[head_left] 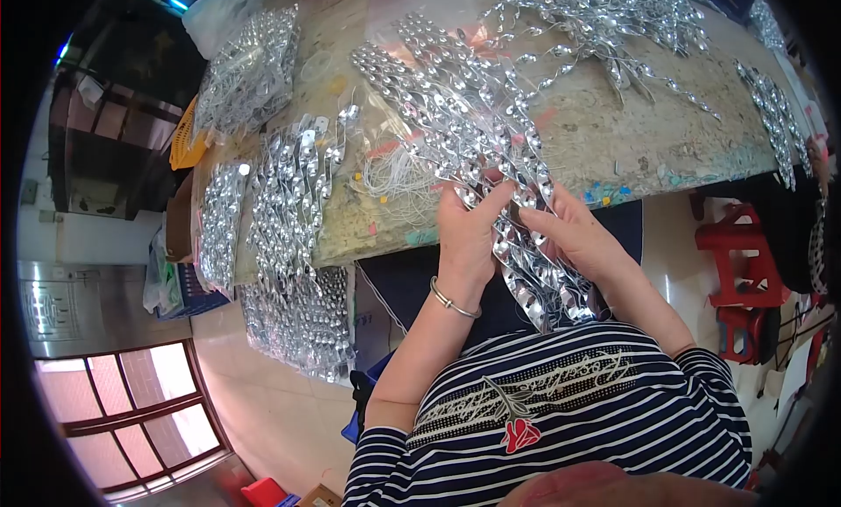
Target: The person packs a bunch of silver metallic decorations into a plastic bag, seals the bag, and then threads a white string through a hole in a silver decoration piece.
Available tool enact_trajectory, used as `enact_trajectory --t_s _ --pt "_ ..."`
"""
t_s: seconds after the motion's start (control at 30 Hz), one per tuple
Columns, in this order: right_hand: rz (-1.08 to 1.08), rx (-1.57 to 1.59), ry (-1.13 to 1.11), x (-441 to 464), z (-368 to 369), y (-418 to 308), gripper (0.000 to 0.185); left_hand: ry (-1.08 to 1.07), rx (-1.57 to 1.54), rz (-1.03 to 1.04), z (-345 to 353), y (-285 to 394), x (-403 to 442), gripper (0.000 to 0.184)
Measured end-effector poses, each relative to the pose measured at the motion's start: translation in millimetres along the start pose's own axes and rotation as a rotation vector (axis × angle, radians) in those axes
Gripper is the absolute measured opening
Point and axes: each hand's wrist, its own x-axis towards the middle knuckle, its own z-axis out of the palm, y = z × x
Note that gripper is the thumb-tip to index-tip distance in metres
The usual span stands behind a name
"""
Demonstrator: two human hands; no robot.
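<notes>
A bundle of shiny, twisted silver strips (447, 104) lies across the table edge, its near ends hanging in front of the striped shirt. My left hand (469, 235), with a metal bangle at the wrist, is closed on the strips from the left. From the right, my right hand (574, 231) grips the same bundle, thumb on top. Both thumbs point inward and sit close together; some fingers are hidden behind the strips. Beside my left hand, thin white strings (394, 183) lie loosely on the tabletop.
The worn wooden table (674, 144) holds a large silver pile (613, 17) at the far side. More twisted strips (293, 192) drape over its left edge. A filled clear bag (250, 69) stands near a yellow basket (184, 139). Red stools (740, 262) stand at right, near another person's hand.
</notes>
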Motion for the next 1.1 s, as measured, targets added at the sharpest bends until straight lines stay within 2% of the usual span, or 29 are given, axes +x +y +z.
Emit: enact_trajectory --t_s 0.07,0.27,0.47,0.57,0.87,1.1 --pt "0.000 0.118 -0.010 0.8 0.9 3.7 0.045 0.004 -0.015 0.003 -0.7 -1.6 0.5 0.025" --pt "0.102 0.112 0.033 -6.1 5.8 -14.7 0.049 0.012 -0.010 -0.004 1.3 1.8 -1.6 0.024" --pt "0.101 0.109 0.048 -0.3 0.1 -1.4 0.049 0.019 -0.025 -0.010 2.5 3.9 -3.3 0.023" --pt "0.072 0.086 0.135 0.9 2.5 1.8 0.046 0.041 -0.030 -0.003 2.2 2.7 -3.7 0.022" --pt "0.107 -0.020 0.152 1.9 -9.7 9.4 0.040 0.027 -0.021 0.013 2.9 3.1 -4.6 0.027" --pt "0.024 0.133 0.098 0.7 0.2 0.3 0.034 -0.021 0.002 0.029 -0.2 2.7 -5.0 0.026"
